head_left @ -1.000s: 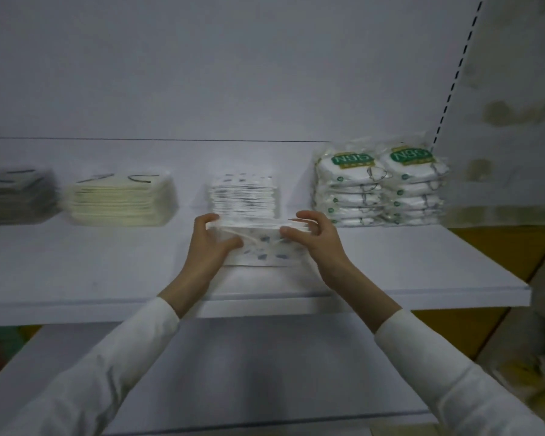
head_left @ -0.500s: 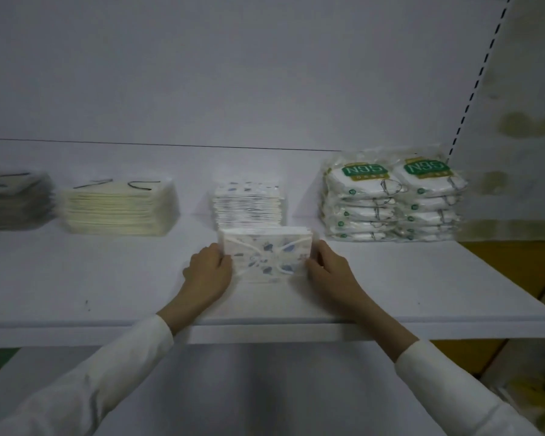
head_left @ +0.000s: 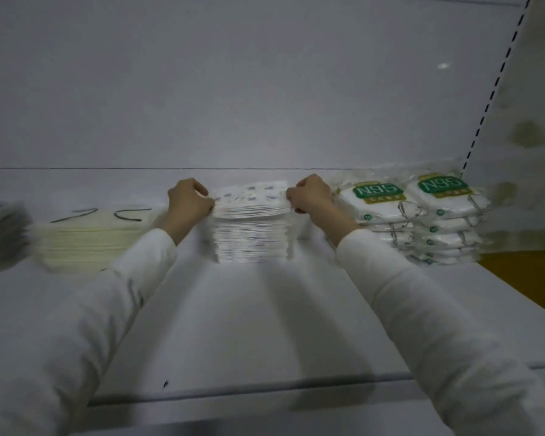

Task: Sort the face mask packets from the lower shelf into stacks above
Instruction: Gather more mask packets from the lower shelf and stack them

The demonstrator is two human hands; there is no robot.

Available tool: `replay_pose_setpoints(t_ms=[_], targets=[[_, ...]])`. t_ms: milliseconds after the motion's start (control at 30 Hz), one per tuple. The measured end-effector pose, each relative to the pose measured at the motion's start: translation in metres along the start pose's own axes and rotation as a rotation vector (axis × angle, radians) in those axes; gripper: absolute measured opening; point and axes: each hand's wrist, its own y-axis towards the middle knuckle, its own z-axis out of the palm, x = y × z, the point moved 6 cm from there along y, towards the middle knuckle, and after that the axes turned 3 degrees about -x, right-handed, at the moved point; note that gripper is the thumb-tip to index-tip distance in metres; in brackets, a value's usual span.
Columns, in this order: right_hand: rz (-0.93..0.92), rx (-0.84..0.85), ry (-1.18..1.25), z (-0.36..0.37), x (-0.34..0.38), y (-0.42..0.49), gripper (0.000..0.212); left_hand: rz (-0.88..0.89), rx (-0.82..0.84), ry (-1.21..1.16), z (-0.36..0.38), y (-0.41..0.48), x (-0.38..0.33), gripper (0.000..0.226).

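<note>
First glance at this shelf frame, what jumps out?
Mid-shelf, the left hand and right hand each pinch an end of a bundle of patterned packets at the top of the matching middle stack. To the right stand two piles of N95 packs with green labels. To the left lie a cream stack and, blurred at the frame edge, a dark stack.
</note>
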Motion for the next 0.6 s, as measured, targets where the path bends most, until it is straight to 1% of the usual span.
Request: replay_pose_setpoints(t_ms=[67,100,167,267,367,467,533,600], targets=[[0.023,0.003,-0.054,0.010,-0.009,0.005,0.016,-0.015,0.043,0.041,0.010,-0.001,0.007,0.009],[0.029,-0.001,-0.072,0.014,-0.013,0.005,0.017,-0.012,0.048,0.061,0.013,-0.002,0.008,0.007],[0.019,-0.033,-0.086,0.018,-0.016,0.005,0.022,-0.002,0.031,0.070,0.013,0.000,0.007,0.011],[-0.004,-0.058,-0.088,0.022,-0.015,0.006,0.019,0.006,0.018,0.050,0.010,0.003,0.003,0.015],[0.003,-0.029,-0.073,0.030,-0.019,0.007,0.028,0.024,0.067,0.085,0.016,0.006,0.001,0.028],[-0.001,0.011,-0.139,0.036,-0.026,0.007,0.024,0.029,0.106,0.128,0.021,0.006,0.006,0.039],[-0.002,0.013,-0.145,0.035,-0.028,0.008,0.024,0.054,0.110,0.128,0.020,0.007,0.007,0.036],[-0.006,0.010,-0.110,0.031,-0.029,0.009,0.030,0.091,0.109,0.113,0.017,0.009,0.006,0.021]])
